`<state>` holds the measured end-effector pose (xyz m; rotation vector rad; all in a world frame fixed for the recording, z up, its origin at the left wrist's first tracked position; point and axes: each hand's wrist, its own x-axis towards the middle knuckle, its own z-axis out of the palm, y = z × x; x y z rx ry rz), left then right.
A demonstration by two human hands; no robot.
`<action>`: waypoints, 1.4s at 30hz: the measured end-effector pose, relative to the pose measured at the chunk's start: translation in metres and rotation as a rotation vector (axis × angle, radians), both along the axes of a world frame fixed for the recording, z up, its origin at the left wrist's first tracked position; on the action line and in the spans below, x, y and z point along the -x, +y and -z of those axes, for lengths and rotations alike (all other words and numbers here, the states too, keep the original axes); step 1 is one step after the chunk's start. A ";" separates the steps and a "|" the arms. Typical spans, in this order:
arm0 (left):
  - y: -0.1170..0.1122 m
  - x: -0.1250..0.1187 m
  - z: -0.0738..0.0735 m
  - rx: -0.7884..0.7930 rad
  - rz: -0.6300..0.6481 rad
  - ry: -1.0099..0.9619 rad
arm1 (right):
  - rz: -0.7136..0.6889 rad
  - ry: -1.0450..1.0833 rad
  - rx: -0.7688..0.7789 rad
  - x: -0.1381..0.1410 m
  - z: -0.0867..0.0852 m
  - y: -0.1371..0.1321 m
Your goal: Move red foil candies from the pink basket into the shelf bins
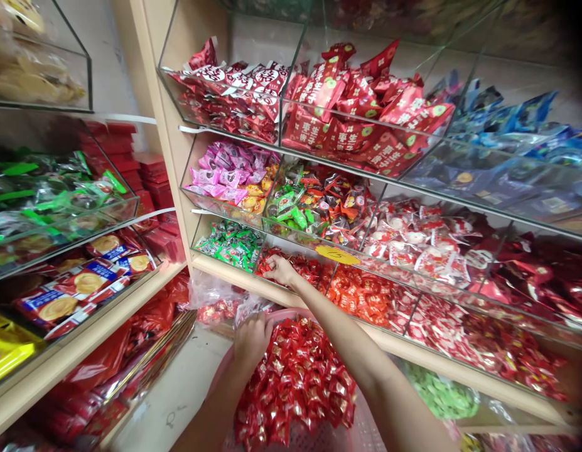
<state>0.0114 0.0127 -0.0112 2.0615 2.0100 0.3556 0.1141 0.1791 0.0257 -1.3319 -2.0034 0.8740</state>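
Observation:
A pink basket (366, 433) heaped with red wrapped candies (297, 376) sits low in front of me. My left hand (250, 339) grips the basket's far rim, fingers curled over it. My right hand (281, 270) reaches into a clear bin (276, 285) of red candies on the lowest shelf, fingers bent down onto the sweets; I cannot make out what they hold.
Clear acrylic bins fill the shelves: green candies (231, 245), purple ones (229, 169), red packs (356, 107), blue packs (517, 125). A yellow price tag (336, 255) sticks on a bin front. Biscuit packs (78, 285) fill the left shelf. Bagged sweets (215, 304) lie below.

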 end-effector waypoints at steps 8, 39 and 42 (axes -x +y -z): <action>0.000 0.000 -0.001 -0.004 -0.004 0.029 | -0.047 -0.188 0.079 0.001 -0.009 0.003; -0.002 -0.002 -0.010 -0.008 0.030 0.073 | -0.013 -0.843 -0.059 -0.182 -0.016 -0.230; -0.002 -0.002 -0.009 -0.019 0.029 0.075 | -0.044 -0.926 -0.044 -0.174 -0.014 -0.231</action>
